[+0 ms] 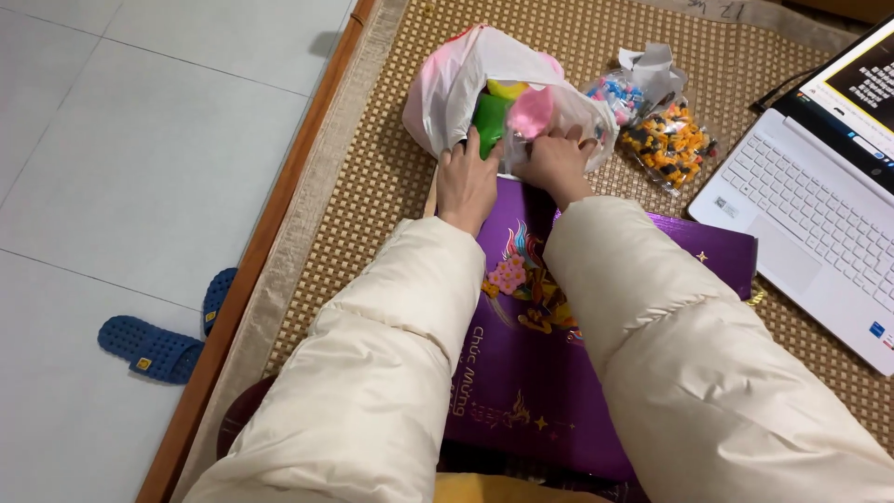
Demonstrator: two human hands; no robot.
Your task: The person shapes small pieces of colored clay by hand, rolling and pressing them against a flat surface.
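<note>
While both hands work at the mouth of the plastic bag (447, 93) on the woven mat (372, 186), the left hand (466, 182) grips its green toy (489, 121) (right hand (557, 163) pinching the bag's edge), so lifting the toy out probably needs the opening kept wide.

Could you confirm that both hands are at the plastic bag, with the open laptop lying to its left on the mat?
Not quite: the head view shows the laptop to the right of the bag, not the left. Both the left hand and right hand are at the bag, on the mat.
</note>
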